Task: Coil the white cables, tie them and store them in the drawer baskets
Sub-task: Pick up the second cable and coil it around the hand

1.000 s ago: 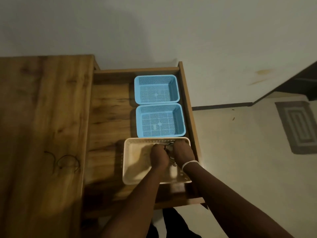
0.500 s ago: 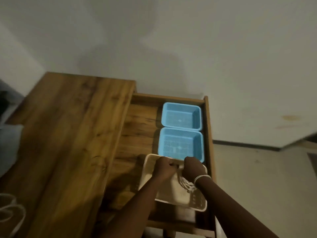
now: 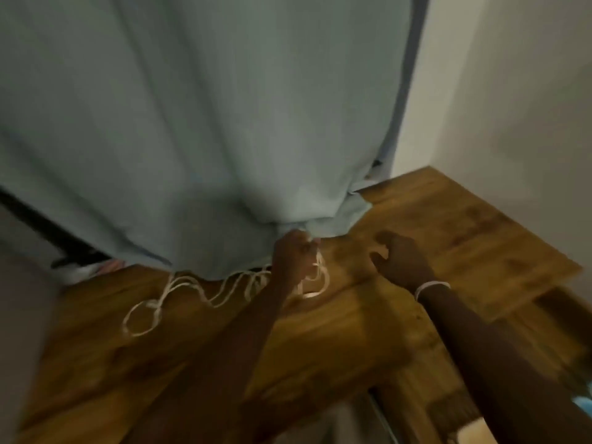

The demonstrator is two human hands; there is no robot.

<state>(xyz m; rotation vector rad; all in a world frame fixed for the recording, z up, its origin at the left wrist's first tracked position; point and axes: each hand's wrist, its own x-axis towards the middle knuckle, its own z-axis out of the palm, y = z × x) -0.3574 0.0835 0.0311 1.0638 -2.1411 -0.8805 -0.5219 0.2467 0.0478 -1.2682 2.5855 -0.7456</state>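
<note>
A loose white cable [image 3: 179,291] lies in wavy loops on the wooden tabletop [image 3: 448,238], running from the left toward the middle, partly under the hem of a curtain. My left hand [image 3: 294,257] grips the right end of this cable, with a few strands hanging below the fist. To its right my right hand [image 3: 400,261] hovers just above the wood, fingers loosely curled and holding nothing; a white band sits on its wrist. The open drawer [image 3: 557,318] shows only at the far right edge, blurred, and its baskets are out of sight.
A pale blue-grey curtain [image 3: 208,123] hangs over the table's back edge and fills most of the view. A white wall [image 3: 519,91] stands at the right. Dark objects and a whitish thing [image 3: 80,267] sit at the left past the table.
The view has swung left from the drawer to the tabletop. Both hands left the cream basket; my left hand now grips the loose cable on the table and my right hand is free.
</note>
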